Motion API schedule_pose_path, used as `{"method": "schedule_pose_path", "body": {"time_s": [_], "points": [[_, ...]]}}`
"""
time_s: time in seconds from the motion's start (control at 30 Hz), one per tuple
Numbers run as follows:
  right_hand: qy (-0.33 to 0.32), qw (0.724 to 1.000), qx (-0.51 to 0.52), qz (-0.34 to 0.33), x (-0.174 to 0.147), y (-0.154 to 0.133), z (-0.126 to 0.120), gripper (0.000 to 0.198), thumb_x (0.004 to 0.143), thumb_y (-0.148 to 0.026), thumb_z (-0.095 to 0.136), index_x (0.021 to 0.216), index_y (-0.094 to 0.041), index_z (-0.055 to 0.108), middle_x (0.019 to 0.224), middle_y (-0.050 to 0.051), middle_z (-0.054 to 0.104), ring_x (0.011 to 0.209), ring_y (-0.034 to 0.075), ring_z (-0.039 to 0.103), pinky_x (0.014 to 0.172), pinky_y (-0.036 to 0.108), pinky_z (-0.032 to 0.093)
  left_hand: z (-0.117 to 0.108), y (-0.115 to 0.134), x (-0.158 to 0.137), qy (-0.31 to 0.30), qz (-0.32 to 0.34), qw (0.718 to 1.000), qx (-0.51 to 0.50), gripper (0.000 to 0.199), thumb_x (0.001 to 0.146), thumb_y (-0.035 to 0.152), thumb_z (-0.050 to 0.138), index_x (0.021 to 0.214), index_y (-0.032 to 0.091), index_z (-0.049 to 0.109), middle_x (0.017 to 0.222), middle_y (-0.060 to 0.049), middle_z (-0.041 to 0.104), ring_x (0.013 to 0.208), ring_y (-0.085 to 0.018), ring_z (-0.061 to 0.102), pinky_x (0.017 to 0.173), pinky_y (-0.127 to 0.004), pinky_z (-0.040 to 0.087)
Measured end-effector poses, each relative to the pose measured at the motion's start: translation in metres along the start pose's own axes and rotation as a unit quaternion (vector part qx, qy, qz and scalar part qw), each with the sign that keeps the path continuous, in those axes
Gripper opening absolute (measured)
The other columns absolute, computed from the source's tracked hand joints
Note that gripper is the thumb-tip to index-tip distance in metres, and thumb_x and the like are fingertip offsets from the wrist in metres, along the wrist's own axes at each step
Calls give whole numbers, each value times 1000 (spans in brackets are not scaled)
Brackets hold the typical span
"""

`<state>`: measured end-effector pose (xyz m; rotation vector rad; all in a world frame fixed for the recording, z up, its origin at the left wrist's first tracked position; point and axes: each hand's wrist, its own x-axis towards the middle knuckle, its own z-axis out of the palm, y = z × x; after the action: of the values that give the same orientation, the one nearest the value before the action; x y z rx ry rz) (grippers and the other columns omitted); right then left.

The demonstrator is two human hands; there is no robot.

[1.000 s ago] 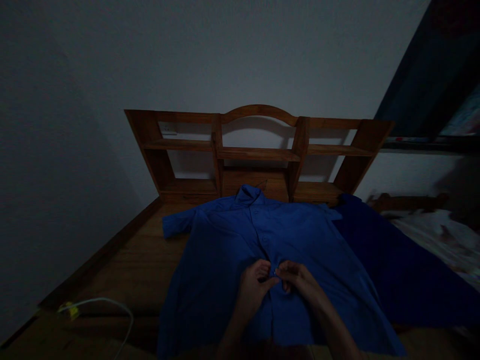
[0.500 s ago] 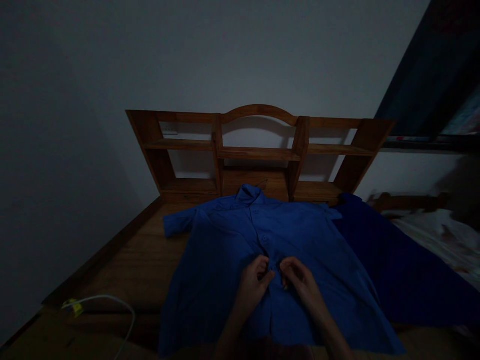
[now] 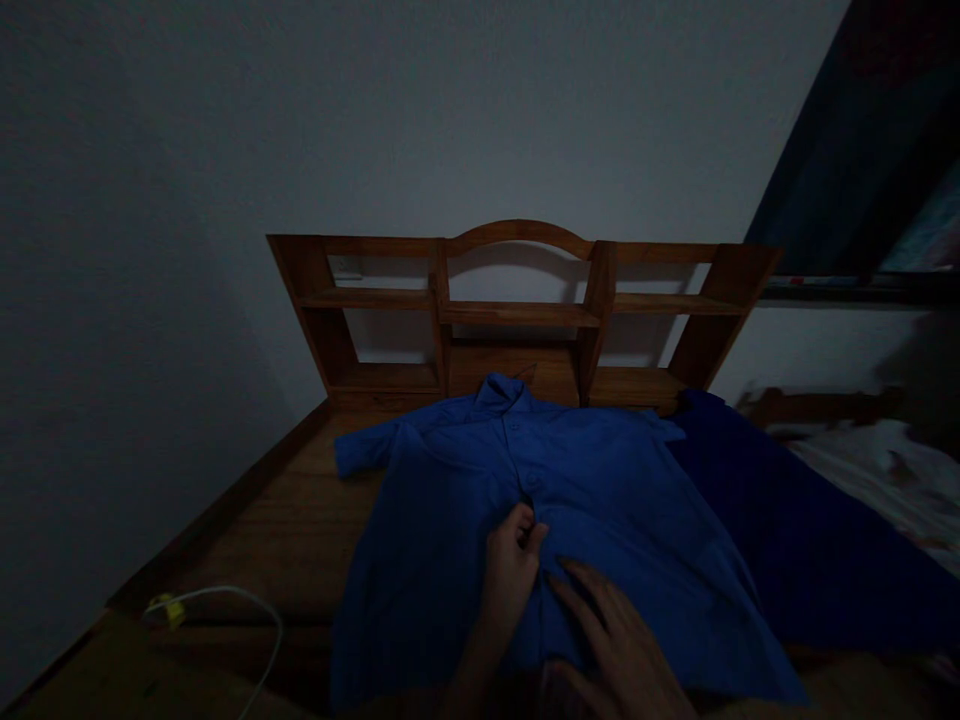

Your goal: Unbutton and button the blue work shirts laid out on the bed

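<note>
Blue shirt (image 3: 600,500) spread flat, buttons up, on wooden surface (image 3: 300,540), collar at 12 o'clock by shelf unit (image 3: 517,310). Left hand (image 3: 511,565) w/ fingers curled, pinching placket fabric mid-shirt. Right hand (image 3: 611,640) at 5 o'clock from it, fingers spread flat on cloth, gripping nothing. White cable (image 3: 240,610) at 9 o'clock

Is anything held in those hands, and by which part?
The left hand pinches the blue shirt at its front button strip. The right hand lies flat on the cloth, holding nothing.
</note>
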<state>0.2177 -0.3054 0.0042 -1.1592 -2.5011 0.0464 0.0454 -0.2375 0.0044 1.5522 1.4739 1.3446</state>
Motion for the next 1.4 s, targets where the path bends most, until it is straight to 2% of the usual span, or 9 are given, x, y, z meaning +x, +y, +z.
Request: {"method": "schedule_pose_path", "body": {"time_s": [0.13, 0.27, 0.43, 0.63, 0.77, 0.87, 1.03, 1.2, 1.4], "points": [[6, 999, -32, 8, 5, 7, 2, 65, 84, -36, 52, 141, -25, 25, 145, 8, 25, 130, 26, 29, 103, 44, 37, -10, -3, 24, 49, 8, 998, 33, 17, 84, 33, 46, 83, 20, 56, 75, -1, 61, 72, -14, 59, 69, -24, 43], [18, 999, -16, 21, 14, 6, 0, 54, 87, -36, 48, 137, -24, 32, 142, 8, 31, 128, 24, 33, 102, 43, 38, -22, -7, 38, 11, -20, 1000, -10, 23, 82, 35, 50, 96, 19, 58, 96, -7, 65, 92, -18, 61, 83, -29, 45], [31, 998, 39, 24, 24, -6, 2, 44, 89, -30, 44, 133, -23, 38, 131, 7, 45, 121, 19, 43, 100, 37, 42, -31, -3, 12, -45, -75, 986, -141, 40, 79, 41, 56, 111, 18, 55, 111, -12, 62, 101, -21, 59, 89, -34, 45], [125, 985, 98, 67, 38, -14, 10, 35, 86, -30, 51, 120, -23, 50, 114, 8, 56, 106, 22, 53, 92, 39, 46, -33, 2, -27, -79, -204, 930, -295, 45, 77, 49, 53, 109, 18, 61, 114, -14, 62, 101, -26, 61, 84, -38, 49], [190, 954, 177, 153, 44, -10, 9, 23, 86, -32, 51, 108, -23, 53, 103, 5, 60, 97, 19, 58, 86, 34, 49, -36, 6, -27, -82, -137, 958, -236, 33, 78, 42, 56, 99, 20, 68, 109, -10, 65, 105, -25, 59, 92, -36, 45], [184, 948, 189, 178, 41, -8, 10, 48, 77, -39, 62, 118, -22, 46, 112, 7, 57, 102, 21, 56, 87, 36, 50, -36, 11, -23, -89, -66, 978, -176, 28, 79, 36, 57, 100, 20, 69, 107, -9, 66, 104, -24, 59, 96, -37, 42], [174, 961, 177, 124, 26, -8, 19, 70, 71, -42, 67, 130, -18, 37, 129, 12, 46, 118, 26, 46, 95, 41, 44, -28, 26, -26, -169, -77, 941, -283, 47, 82, 36, 54, 127, 22, 49, 123, -11, 55, 100, -23, 60, 84, -36, 51], [233, 901, 267, 252, 23, 2, 9, 27, 84, -36, 51, 104, -18, 58, 108, 8, 59, 101, 21, 56, 88, 33, 46, -19, 25, -27, -138, -35, 971, -189, 35, 83, 30, 51, 117, 24, 55, 115, -7, 58, 97, -19, 59, 85, -33, 48], [234, 812, 372, 384, 25, 22, -3, 37, 69, -47, 67, 86, -15, 59, 69, 0, 54, 65, 14, 53, 55, 20, 44, -17, 5, -29, -44, -19, 998, 39, 22, 71, 23, 63, 92, 20, 56, 87, -2, 58, 77, -15, 56, 72, -28, 44]]}}
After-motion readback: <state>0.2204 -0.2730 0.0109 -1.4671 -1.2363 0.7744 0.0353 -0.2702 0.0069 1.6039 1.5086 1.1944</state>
